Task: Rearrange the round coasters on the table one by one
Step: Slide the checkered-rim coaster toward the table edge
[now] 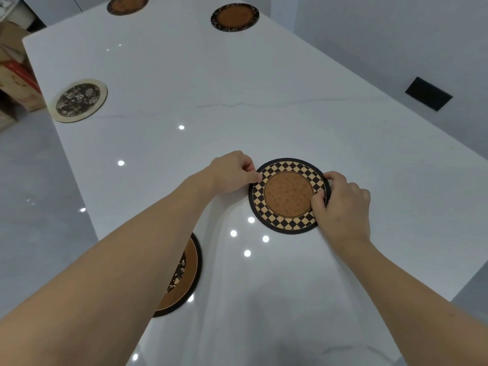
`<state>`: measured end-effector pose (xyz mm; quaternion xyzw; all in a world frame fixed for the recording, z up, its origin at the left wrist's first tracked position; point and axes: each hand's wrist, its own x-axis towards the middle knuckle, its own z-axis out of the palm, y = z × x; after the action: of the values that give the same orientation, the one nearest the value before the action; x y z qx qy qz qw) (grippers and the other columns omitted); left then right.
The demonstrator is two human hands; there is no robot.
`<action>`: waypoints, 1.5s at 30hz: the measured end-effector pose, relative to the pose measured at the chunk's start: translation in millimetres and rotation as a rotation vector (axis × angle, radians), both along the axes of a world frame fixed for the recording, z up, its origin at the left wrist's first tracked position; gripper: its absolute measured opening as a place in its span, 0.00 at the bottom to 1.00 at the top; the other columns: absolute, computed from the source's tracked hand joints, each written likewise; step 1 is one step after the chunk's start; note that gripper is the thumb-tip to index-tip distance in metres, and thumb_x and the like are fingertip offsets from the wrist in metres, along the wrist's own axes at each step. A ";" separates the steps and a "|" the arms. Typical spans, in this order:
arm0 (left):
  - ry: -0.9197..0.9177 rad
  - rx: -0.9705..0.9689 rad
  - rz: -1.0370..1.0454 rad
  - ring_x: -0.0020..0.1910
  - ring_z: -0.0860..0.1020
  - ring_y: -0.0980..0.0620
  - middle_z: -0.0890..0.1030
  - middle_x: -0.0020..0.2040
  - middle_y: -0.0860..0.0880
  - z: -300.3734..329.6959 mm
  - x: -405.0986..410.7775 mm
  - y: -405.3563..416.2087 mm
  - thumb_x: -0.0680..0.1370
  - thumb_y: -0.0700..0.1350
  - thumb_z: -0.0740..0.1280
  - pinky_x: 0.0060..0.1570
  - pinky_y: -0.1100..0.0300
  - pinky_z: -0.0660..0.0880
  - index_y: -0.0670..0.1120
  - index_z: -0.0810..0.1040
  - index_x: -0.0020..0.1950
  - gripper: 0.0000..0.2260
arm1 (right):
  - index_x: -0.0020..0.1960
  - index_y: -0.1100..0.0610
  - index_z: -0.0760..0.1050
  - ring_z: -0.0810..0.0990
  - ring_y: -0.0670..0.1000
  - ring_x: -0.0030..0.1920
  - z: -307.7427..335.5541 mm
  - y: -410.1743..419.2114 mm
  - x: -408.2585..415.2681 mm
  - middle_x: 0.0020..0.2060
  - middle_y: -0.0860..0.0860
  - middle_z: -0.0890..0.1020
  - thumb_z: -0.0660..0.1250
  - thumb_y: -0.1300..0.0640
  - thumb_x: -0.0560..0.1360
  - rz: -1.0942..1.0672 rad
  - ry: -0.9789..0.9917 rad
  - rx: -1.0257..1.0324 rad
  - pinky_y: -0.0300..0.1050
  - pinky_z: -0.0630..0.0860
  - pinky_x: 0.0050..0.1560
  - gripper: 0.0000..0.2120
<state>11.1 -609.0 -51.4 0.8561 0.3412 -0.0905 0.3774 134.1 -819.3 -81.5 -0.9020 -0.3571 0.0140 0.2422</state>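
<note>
A round checkered coaster (287, 194) with a cork centre lies flat on the white table (237, 107). My left hand (233, 171) pinches its left rim. My right hand (340, 204) grips its right rim, fingers over the checkered band. Another cork coaster with a black rim (184, 276) lies near the table's left edge, partly hidden under my left forearm. A floral coaster with a cream rim (80, 100) sits at the left edge further back. Two dark-rimmed cork coasters rest at the far end, one (234, 17) on the right, the other (127, 3) on the left.
The table's left edge runs diagonally, with grey floor (31, 194) beyond it. Cardboard boxes (15, 72) stand on the floor at the far left. A black rectangular plate (429, 93) is set in the surface beyond the table's right edge.
</note>
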 end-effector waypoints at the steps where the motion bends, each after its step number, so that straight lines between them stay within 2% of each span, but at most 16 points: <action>1: 0.004 0.030 -0.025 0.48 0.77 0.47 0.79 0.48 0.47 -0.5 0.6 -0.1 0.76 0.54 0.68 0.51 0.53 0.73 0.43 0.78 0.43 0.14 | 0.60 0.58 0.72 0.73 0.56 0.40 0.1 0.5 -0.7 0.38 0.53 0.79 0.59 0.55 0.74 0.005 -0.018 -0.014 0.54 0.66 0.53 0.15; 5: 0.090 0.116 -0.176 0.43 0.76 0.50 0.78 0.43 0.50 6.7 5.6 11.0 0.76 0.55 0.68 0.41 0.57 0.70 0.46 0.76 0.42 0.12 | 0.64 0.58 0.68 0.73 0.57 0.40 -2.0 0.0 -1.0 0.37 0.54 0.78 0.58 0.54 0.74 0.054 -0.040 -0.052 0.54 0.66 0.53 0.20; 7: 0.164 0.119 -0.268 0.40 0.75 0.51 0.79 0.41 0.51 15.7 14.1 23.3 0.74 0.56 0.70 0.38 0.58 0.71 0.46 0.78 0.43 0.13 | 0.64 0.57 0.69 0.73 0.56 0.38 -4.1 -0.6 0.2 0.36 0.53 0.79 0.56 0.52 0.74 0.089 -0.042 -0.051 0.53 0.66 0.52 0.20; 10: 0.238 0.180 -0.360 0.38 0.75 0.52 0.78 0.39 0.53 25.7 26.4 36.2 0.70 0.60 0.73 0.36 0.58 0.70 0.50 0.76 0.40 0.14 | 0.62 0.57 0.71 0.72 0.55 0.36 -5.2 -0.2 0.1 0.33 0.53 0.77 0.56 0.52 0.72 0.110 -0.055 -0.050 0.52 0.66 0.51 0.21; 13: 0.177 0.153 -0.323 0.39 0.74 0.52 0.78 0.40 0.54 22.7 28.1 38.7 0.66 0.59 0.76 0.40 0.56 0.72 0.50 0.75 0.41 0.16 | 0.63 0.58 0.71 0.72 0.57 0.36 -4.0 0.9 -1.1 0.31 0.53 0.75 0.55 0.51 0.73 0.099 -0.066 -0.081 0.53 0.66 0.50 0.22; 17: 0.051 0.020 -0.215 0.37 0.75 0.55 0.79 0.38 0.55 16.9 21.2 39.7 0.69 0.52 0.76 0.39 0.60 0.72 0.46 0.79 0.43 0.12 | 0.61 0.58 0.74 0.73 0.57 0.36 -3.1 0.9 -1.8 0.31 0.54 0.77 0.55 0.51 0.73 0.091 -0.062 -0.083 0.52 0.65 0.50 0.21; 23: 0.048 -0.028 -0.209 0.36 0.72 0.56 0.74 0.37 0.56 19.4 20.1 40.9 0.71 0.49 0.74 0.38 0.61 0.69 0.48 0.75 0.47 0.11 | 0.56 0.55 0.74 0.74 0.54 0.34 -5.3 -0.9 1.2 0.29 0.49 0.77 0.58 0.48 0.71 0.133 0.020 -0.013 0.47 0.63 0.48 0.17; 30: 0.110 0.047 -0.241 0.38 0.73 0.54 0.78 0.39 0.53 21.6 20.3 36.3 0.73 0.52 0.73 0.38 0.60 0.71 0.49 0.76 0.38 0.10 | 0.52 0.54 0.75 0.71 0.51 0.31 -1.2 -3.0 -0.5 0.25 0.42 0.69 0.60 0.51 0.69 0.163 0.049 0.053 0.46 0.63 0.44 0.14; 33: 0.165 0.089 -0.257 0.39 0.75 0.53 0.79 0.40 0.53 27.0 25.3 34.0 0.73 0.52 0.72 0.36 0.61 0.69 0.49 0.77 0.40 0.09 | 0.52 0.55 0.75 0.70 0.51 0.30 0.4 -2.7 -1.2 0.24 0.42 0.68 0.60 0.53 0.69 0.168 0.050 0.047 0.47 0.64 0.43 0.14; 37: 0.282 0.240 -0.304 0.44 0.78 0.48 0.80 0.44 0.49 27.9 37.9 22.2 0.74 0.49 0.71 0.39 0.57 0.73 0.44 0.79 0.47 0.08 | 0.56 0.56 0.75 0.72 0.53 0.33 0.6 -1.8 -0.1 0.29 0.45 0.72 0.60 0.54 0.69 0.170 0.058 0.019 0.51 0.69 0.47 0.17; 39: 0.328 0.318 -0.318 0.38 0.75 0.47 0.77 0.39 0.47 27.2 44.1 14.5 0.74 0.44 0.68 0.35 0.57 0.72 0.42 0.76 0.43 0.05 | 0.58 0.56 0.74 0.71 0.52 0.35 -0.8 -2.2 0.2 0.32 0.46 0.72 0.60 0.55 0.70 0.173 0.054 0.013 0.51 0.70 0.48 0.17; 41: 0.340 0.348 -0.283 0.30 0.67 0.49 0.69 0.32 0.48 29.1 47.8 6.9 0.72 0.39 0.64 0.28 0.59 0.64 0.43 0.67 0.35 0.08 | 0.60 0.54 0.73 0.70 0.51 0.36 -2.4 -2.8 0.7 0.33 0.45 0.71 0.61 0.56 0.71 0.178 0.049 0.017 0.50 0.70 0.49 0.17; 43: 0.318 0.367 -0.245 0.29 0.64 0.51 0.66 0.31 0.49 30.9 46.7 -3.1 0.71 0.37 0.62 0.27 0.60 0.60 0.44 0.63 0.33 0.10 | 0.61 0.52 0.72 0.70 0.49 0.37 -3.5 -3.5 1.8 0.33 0.43 0.70 0.61 0.56 0.72 0.185 0.062 0.025 0.49 0.69 0.51 0.17; 45: 0.270 0.400 -0.192 0.29 0.66 0.51 0.68 0.32 0.49 24.7 42.4 -14.8 0.71 0.37 0.62 0.27 0.60 0.62 0.44 0.63 0.34 0.09 | 0.62 0.49 0.70 0.70 0.48 0.38 -4.4 -5.4 4.1 0.32 0.38 0.67 0.60 0.55 0.73 0.200 0.101 0.048 0.47 0.68 0.52 0.18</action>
<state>53.6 -623.7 -26.7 0.9224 0.3166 -0.1700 0.1413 138.2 -824.6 -85.9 -0.8541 -0.4327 0.0751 0.2786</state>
